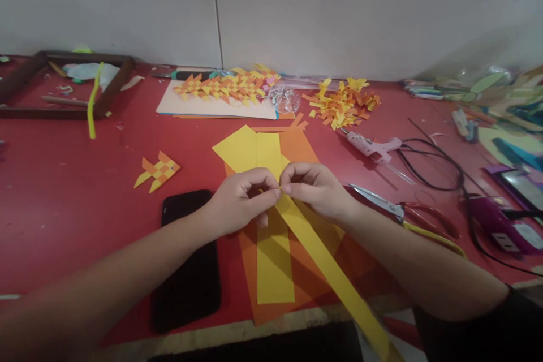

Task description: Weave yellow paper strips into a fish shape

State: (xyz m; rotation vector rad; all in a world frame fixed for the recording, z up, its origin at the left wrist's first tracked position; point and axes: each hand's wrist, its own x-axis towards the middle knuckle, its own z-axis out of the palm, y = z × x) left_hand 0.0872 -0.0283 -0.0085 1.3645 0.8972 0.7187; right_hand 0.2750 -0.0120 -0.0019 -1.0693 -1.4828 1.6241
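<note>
The narrow yellow paper strip (328, 257) hung from the fingertips of both hands, its upper end pinched between the left hand (246, 198) and the right hand (311, 188). Thumb and forefinger of each were closed on it, the two grips nearly touching, and the left hand's remaining fingers curled beneath.

From that pinch the strip sloped down and to the right, passing between the forearms and beyond the near edge of the red desk (97, 158). Its long axis ran diagonally, the gripped end pointing away from the person, toward the wall. The bottom border of the view cut off its lower end. The fingers covered the upper end, so whether it was folded there could not be told.

Below the hands, a wider yellow piece (275, 271) lay on orange sheets (307, 274), its middle hidden by the left hand. The left wrist and forearm covered part of a black phone (190, 288). Just beside the right forearm, scissors (379, 202) rested with their blades toward the wrist.
</note>
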